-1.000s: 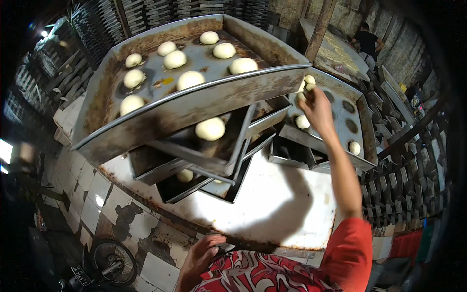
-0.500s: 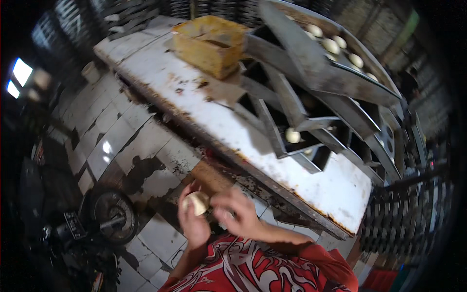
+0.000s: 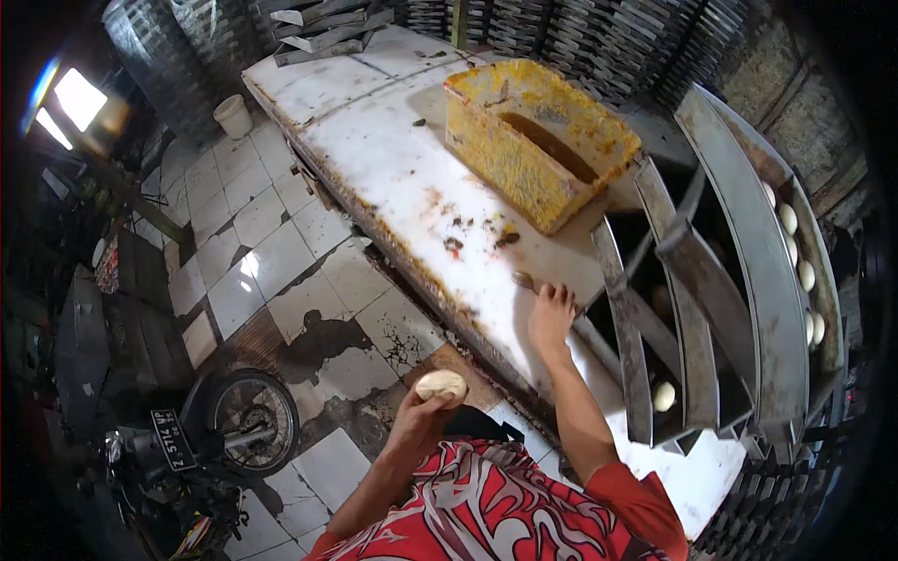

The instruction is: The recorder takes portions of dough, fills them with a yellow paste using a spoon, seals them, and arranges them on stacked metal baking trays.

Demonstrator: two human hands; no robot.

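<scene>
My left hand point(image 3: 418, 423) holds a flattened round of pale dough point(image 3: 441, 385) in front of my red patterned shirt. My right hand point(image 3: 552, 316) has come down on the white table with its fingers curled over a thin tool. Only the tool's rounded brownish end point(image 3: 524, 279) sticks out past the fingers; the rest is hidden. Just beyond that hand stands a yellow, crusted rectangular tub point(image 3: 524, 173) with brown contents. To its right, metal trays point(image 3: 697, 280) are stacked crosswise, with pale dough balls point(image 3: 806, 275) in the upper one and a dough ball point(image 3: 664, 396) lower down.
The long white table point(image 3: 374, 140) has a rough, worn front edge, and dark crumbs lie on it. A motorbike wheel point(image 3: 251, 421) stands at lower left on the cracked tile floor point(image 3: 281, 248). A pale bucket point(image 3: 233, 117) sits beyond. More metal trays point(image 3: 580, 47) are piled behind.
My right hand has left the dough and reached forward to the tool on the table. My left hand keeps the dough, now slightly further right in the view. The view has shifted.
</scene>
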